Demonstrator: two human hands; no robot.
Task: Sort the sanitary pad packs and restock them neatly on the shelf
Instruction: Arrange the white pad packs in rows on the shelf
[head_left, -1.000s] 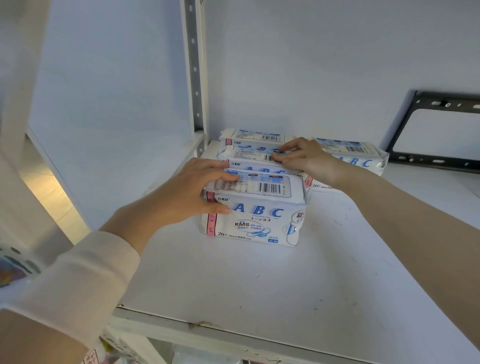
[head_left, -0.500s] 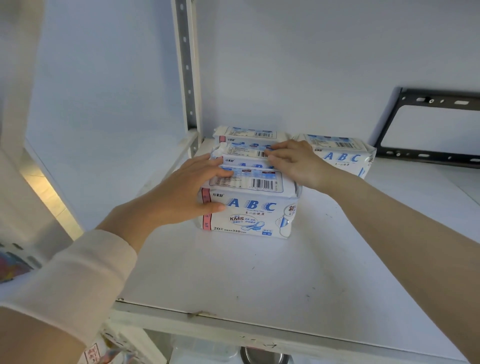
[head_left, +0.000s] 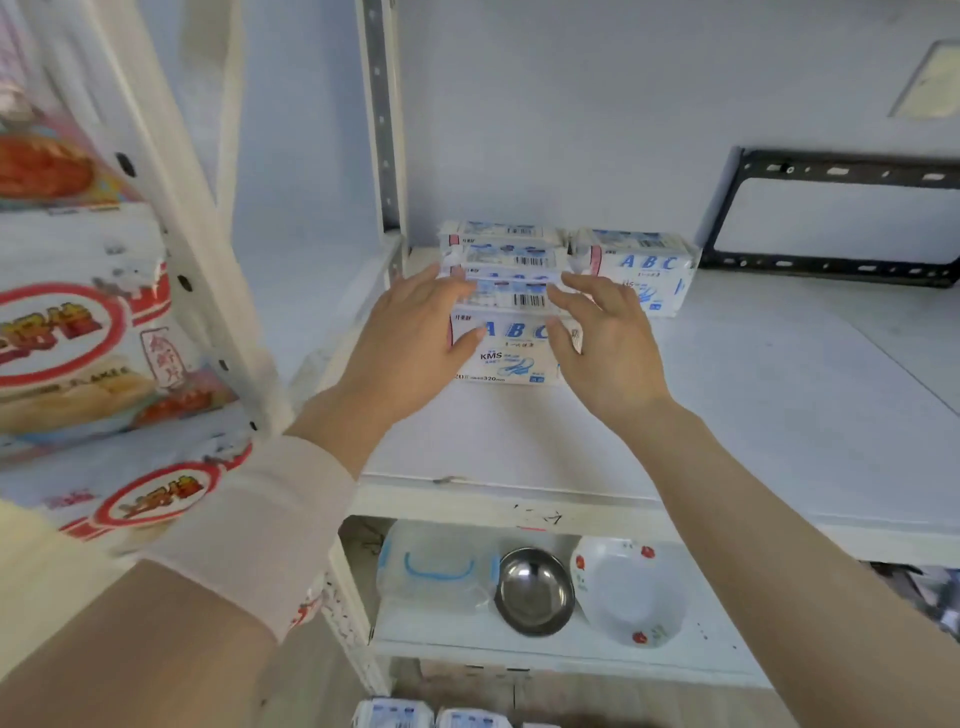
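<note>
Left hand (head_left: 410, 338): fingers spreading wide, flanking front pack (head_left: 506, 345).
Right hand (head_left: 605, 345): likewise spreading, holding nothing.
Shelf (head_left: 779, 415): lying bare rightward, toward its front edge.

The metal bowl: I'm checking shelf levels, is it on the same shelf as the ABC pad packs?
No, the metal bowl sits on the shelf below the ABC pad packs.

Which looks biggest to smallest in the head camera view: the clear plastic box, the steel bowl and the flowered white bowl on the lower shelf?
1. Clear plastic box with blue clips, though the shelf edge hides its top.
2. Flowered white bowl.
3. Steel bowl.
The two bowls look close in size; the white one is tilted differently, so their order is unsure.
</note>
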